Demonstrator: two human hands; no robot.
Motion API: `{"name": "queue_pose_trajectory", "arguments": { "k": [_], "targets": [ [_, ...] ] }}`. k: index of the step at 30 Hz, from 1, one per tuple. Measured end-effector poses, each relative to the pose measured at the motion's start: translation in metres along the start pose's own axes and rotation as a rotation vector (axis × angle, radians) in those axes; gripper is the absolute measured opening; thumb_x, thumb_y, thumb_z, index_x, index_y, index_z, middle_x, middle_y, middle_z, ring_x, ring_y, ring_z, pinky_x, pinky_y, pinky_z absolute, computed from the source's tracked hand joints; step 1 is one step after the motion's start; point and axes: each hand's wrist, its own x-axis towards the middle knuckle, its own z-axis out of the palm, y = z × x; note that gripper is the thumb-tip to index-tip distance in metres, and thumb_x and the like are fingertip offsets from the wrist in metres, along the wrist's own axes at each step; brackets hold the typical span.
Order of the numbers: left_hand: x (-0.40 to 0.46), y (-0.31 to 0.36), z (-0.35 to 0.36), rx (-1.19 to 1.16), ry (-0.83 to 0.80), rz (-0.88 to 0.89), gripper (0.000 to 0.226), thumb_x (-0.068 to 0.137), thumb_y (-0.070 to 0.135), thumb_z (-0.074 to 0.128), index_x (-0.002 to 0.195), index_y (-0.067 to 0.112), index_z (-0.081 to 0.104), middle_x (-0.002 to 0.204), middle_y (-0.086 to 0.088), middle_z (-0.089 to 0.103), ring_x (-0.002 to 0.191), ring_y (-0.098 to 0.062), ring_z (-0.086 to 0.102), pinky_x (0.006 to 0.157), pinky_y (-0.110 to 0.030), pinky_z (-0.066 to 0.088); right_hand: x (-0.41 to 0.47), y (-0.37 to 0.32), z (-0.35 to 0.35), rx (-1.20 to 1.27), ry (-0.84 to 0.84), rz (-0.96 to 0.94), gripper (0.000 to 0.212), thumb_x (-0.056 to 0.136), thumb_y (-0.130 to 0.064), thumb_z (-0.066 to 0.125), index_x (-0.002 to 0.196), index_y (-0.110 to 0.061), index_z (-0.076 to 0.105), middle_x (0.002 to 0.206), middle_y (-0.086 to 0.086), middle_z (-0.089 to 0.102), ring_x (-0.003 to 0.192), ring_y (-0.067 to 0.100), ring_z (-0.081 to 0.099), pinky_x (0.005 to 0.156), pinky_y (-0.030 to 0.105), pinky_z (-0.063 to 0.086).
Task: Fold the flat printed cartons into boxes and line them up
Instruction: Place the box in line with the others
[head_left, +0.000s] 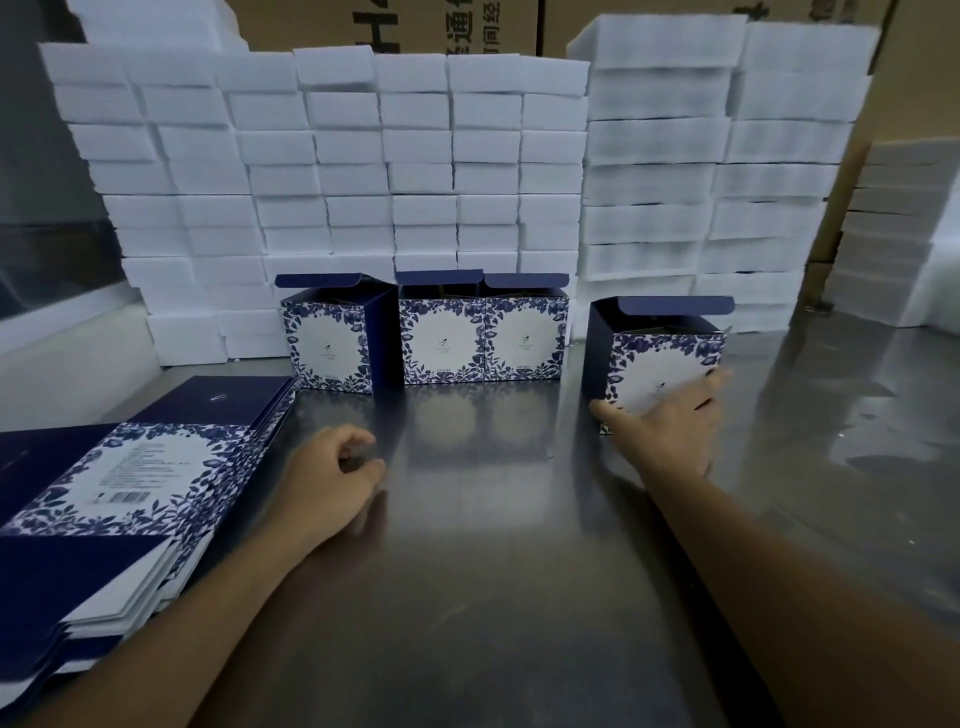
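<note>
The right hand (670, 415) lies flat, fingers spread, on the front face of the fourth box (660, 358), which stands apart toward the tabletop's (493, 571) right edge; the row of three boxes (426, 332) stands to its left along the far edge, so I judge the push goes leftward; the left hand (332, 473), loosely curled and holding nothing, rests just beside the flat cartons (119, 493) at the near left corner.

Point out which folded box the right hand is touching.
The rightmost box, standing apart from the three in the row; the right hand rests on its front.
</note>
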Motion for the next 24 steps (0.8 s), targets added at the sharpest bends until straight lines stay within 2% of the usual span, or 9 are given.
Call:
{"name": "queue_pose_trajectory", "arguments": {
  "k": [5, 7, 10, 14, 18, 22, 24],
  "targets": [
    [0.033, -0.008, 0.004, -0.06, 0.076, -0.112, 0.044, 0.086, 0.02, 0.072, 0.127, 0.02, 0.058, 0.122, -0.004, 0.061, 0.106, -0.019, 0.056, 0.09, -0.034, 0.043, 0.022, -0.001, 0.022, -0.037, -0.001, -0.014, 0.148, 0.062, -0.062, 0.087, 0.158, -0.007, -0.011, 0.16, 0.023, 0.021, 0.145, 0.041, 0.029, 0.114, 0.053, 0.03],
    [0.044, -0.011, 0.006, -0.083, 0.085, -0.148, 0.059, 0.087, 0.023, 0.072, 0.14, 0.026, 0.048, 0.134, -0.007, 0.056, 0.118, -0.024, 0.053, 0.098, -0.041, 0.044, 0.029, -0.002, 0.031, -0.047, -0.012, -0.023, 0.149, 0.061, -0.065, 0.085, 0.158, -0.007, -0.012, 0.16, 0.023, 0.02, 0.146, 0.041, 0.028, 0.115, 0.053, 0.029],
    [0.058, -0.015, 0.009, -0.061, 0.05, -0.165, 0.076, 0.088, 0.027, 0.069, 0.152, 0.032, 0.03, 0.153, -0.002, 0.039, 0.136, -0.026, 0.041, 0.109, -0.045, 0.036, 0.039, -0.004, 0.044, -0.055, -0.027, -0.041, 0.148, 0.062, -0.067, 0.084, 0.158, -0.006, -0.011, 0.16, 0.023, 0.02, 0.147, 0.04, 0.027, 0.115, 0.054, 0.029],
    [0.075, -0.018, 0.017, 0.054, -0.03, -0.208, 0.081, 0.087, 0.037, 0.067, 0.153, 0.041, 0.019, 0.158, 0.001, 0.032, 0.144, -0.034, 0.027, 0.116, -0.052, 0.026, 0.048, -0.009, 0.058, -0.076, -0.06, -0.062, 0.145, 0.064, -0.065, 0.083, 0.158, -0.007, -0.011, 0.16, 0.021, 0.02, 0.144, 0.042, 0.031, 0.112, 0.053, 0.031],
    [0.086, -0.022, 0.023, 0.181, -0.077, -0.213, 0.081, 0.086, 0.046, 0.064, 0.152, 0.047, 0.017, 0.157, 0.001, 0.034, 0.144, -0.04, 0.02, 0.114, -0.049, 0.022, 0.055, -0.011, 0.069, -0.127, -0.1, -0.1, 0.14, 0.069, -0.066, 0.079, 0.158, -0.01, -0.014, 0.165, 0.018, 0.01, 0.149, 0.037, 0.025, 0.116, 0.051, 0.028],
    [0.096, -0.025, 0.03, 0.304, -0.096, -0.114, 0.08, 0.087, 0.048, 0.062, 0.152, 0.044, 0.016, 0.159, 0.013, 0.025, 0.147, -0.03, 0.02, 0.119, -0.048, 0.01, 0.058, -0.011, 0.079, -0.27, -0.21, -0.124, 0.121, 0.082, -0.065, 0.066, 0.158, -0.022, -0.019, 0.166, 0.022, 0.0, 0.151, 0.04, 0.018, 0.119, 0.051, 0.02],
    [0.101, -0.026, 0.032, 0.342, -0.093, -0.084, 0.08, 0.086, 0.05, 0.061, 0.153, 0.043, 0.017, 0.159, 0.019, 0.02, 0.147, -0.026, 0.021, 0.12, -0.048, 0.009, 0.06, -0.01, 0.082, -0.37, -0.268, -0.166, 0.108, 0.086, -0.067, 0.057, 0.159, -0.026, -0.011, 0.167, 0.02, -0.002, 0.151, 0.039, 0.02, 0.119, 0.051, 0.02]
  ]
}}
